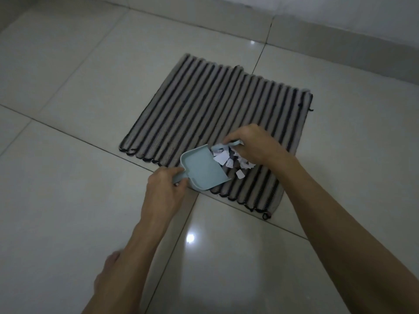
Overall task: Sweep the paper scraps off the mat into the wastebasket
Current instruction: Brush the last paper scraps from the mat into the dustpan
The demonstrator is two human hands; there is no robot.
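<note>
A striped black-and-beige mat point(210, 105) lies on the tiled floor. Near its front edge sits a pile of white paper scraps point(229, 160). A pale blue dustpan point(201, 166) rests tilted at the mat's edge, its open mouth against the scraps, a few of which lie inside. My left hand point(164, 189) grips the dustpan's handle. My right hand point(251, 146) holds a small pale blue brush point(233, 144) over the far side of the pile; its bristles are mostly hidden by the hand. One loose scrap point(240, 174) lies just beside the pan. No wastebasket is in view.
Glossy pale floor tiles point(79, 200) surround the mat. A wall base point(340, 37) runs along the back right. My bare foot point(111, 264) shows at the bottom left under my left forearm.
</note>
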